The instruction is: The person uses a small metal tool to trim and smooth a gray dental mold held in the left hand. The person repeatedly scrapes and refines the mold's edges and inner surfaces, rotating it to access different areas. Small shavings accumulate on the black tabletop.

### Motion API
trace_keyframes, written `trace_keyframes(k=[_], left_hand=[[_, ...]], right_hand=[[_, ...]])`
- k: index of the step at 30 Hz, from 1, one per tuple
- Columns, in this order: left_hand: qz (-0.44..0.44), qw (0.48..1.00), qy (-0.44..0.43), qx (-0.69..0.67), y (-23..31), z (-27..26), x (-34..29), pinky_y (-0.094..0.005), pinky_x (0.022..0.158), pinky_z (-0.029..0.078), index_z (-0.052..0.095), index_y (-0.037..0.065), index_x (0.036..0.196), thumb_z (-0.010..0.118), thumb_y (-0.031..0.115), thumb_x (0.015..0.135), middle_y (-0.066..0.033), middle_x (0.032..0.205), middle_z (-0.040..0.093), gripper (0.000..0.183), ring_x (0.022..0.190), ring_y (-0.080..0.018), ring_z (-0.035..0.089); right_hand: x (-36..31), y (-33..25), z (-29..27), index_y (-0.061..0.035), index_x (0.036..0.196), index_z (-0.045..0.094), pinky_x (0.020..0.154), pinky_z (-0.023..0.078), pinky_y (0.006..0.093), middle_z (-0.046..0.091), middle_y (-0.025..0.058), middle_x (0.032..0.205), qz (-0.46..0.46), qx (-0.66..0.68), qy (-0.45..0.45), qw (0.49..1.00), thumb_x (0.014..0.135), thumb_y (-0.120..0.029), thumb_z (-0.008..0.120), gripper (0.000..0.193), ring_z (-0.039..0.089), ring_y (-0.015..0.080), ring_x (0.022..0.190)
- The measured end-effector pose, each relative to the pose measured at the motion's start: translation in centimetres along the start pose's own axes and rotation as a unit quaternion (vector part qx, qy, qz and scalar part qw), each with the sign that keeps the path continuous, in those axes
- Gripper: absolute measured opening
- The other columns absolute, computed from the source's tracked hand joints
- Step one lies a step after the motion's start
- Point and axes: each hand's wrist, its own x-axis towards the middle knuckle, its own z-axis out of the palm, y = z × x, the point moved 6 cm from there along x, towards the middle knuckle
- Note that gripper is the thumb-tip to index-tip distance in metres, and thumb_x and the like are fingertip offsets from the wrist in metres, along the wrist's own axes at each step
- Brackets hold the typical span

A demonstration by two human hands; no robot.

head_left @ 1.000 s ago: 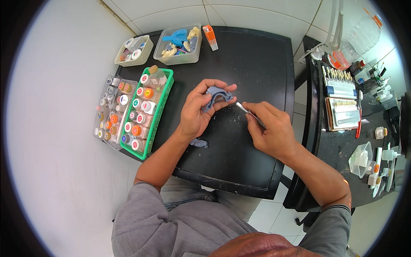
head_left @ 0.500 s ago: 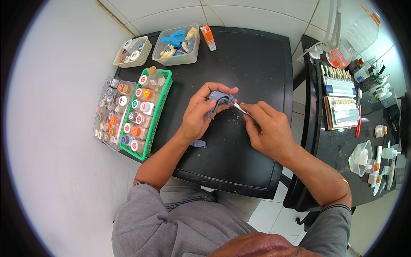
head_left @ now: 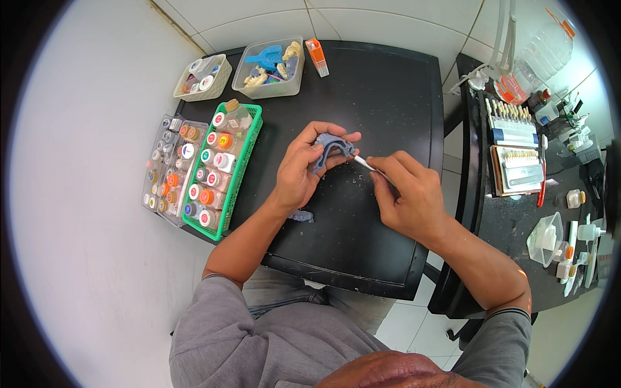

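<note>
My left hand [head_left: 299, 167] is closed around a grey-blue, arch-shaped dental model [head_left: 331, 141], held above the black table with its curved inner side showing. In my right hand [head_left: 413, 197] is a slim white-tipped hand tool [head_left: 363, 162], pinched between thumb and fingers. Its tip meets the right end of the model, and the exact shape of that tip is too small to make out. Below my left wrist, partly covered by it, a second grey-blue piece [head_left: 301, 216] lies on the table. Small pale crumbs are scattered beneath the tool.
On the left stand a green basket [head_left: 257, 123] of capped jars and a clear case [head_left: 150, 178] of small bottles. A plastic tub [head_left: 268, 92] with dental models and an orange box [head_left: 317, 57] are at the back. Tooth shade guides [head_left: 517, 171] lie on the right-hand table.
The dental model has tilted in my left hand, so its arch opening shows more. My right hand has shifted slightly to the right, with the tool still at the model's end.
</note>
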Motion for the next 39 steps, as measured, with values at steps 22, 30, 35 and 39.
trace_keyframes(k=[22, 30, 35, 39], left_hand=[[0.004, 0.999, -0.004, 0.032, -0.4, -0.1, -0.4, -0.05, 0.121, 0.055, 0.053, -0.007, 0.146, 0.05, 0.02, 0.108, -0.0381, 0.153, 0.061, 0.046, 0.139, -0.039, 0.069], [0.011, 1.0, 0.002, 0.003, -0.7, 0.3, -0.3, -0.0511, 0.12, 0.056, 0.054, -0.006, 0.142, 0.05, 0.021, 0.108, -0.0346, 0.148, 0.063, 0.043, 0.14, -0.0404, 0.068], [0.021, 1.0, -0.001, 0.006, -1.1, 0.6, -0.3, -0.0522, 0.121, 0.055, 0.055, -0.006, 0.142, 0.051, 0.022, 0.108, -0.0291, 0.142, 0.066, 0.044, 0.145, -0.0433, 0.064], [0.002, 1.0, -0.009, 0.029, -1.2, 0.8, -0.3, -0.0525, 0.121, 0.055, 0.055, -0.006, 0.143, 0.051, 0.023, 0.109, -0.0259, 0.14, 0.068, 0.044, 0.148, -0.0438, 0.062]], right_hand=[[-0.1, 0.1, 0.4, -0.0066, 0.114, 0.075, 0.056, 0.054, 0.0443, 0.064, 0.0093, 0.091, 0.0, -0.031, -0.007, 1.0, 0.095, -0.003, 0.077, 0.019, 0.068, 0.0331, 0.063], [-0.4, 0.2, -0.1, -0.006, 0.114, 0.075, 0.056, 0.054, 0.0439, 0.064, 0.0101, 0.089, 0.009, 0.002, 0.008, 1.0, 0.095, -0.001, 0.077, 0.02, 0.068, 0.0326, 0.063], [-0.9, 0.7, 0.0, -0.0047, 0.113, 0.075, 0.055, 0.053, 0.0443, 0.065, 0.0111, 0.087, 0.007, -0.001, 0.002, 1.0, 0.095, -0.002, 0.077, 0.018, 0.068, 0.0336, 0.062], [-1.0, 0.9, 0.0, -0.0044, 0.113, 0.076, 0.055, 0.053, 0.0448, 0.065, 0.0111, 0.087, 0.011, -0.005, -0.004, 1.0, 0.095, -0.003, 0.076, 0.017, 0.068, 0.0342, 0.062]])
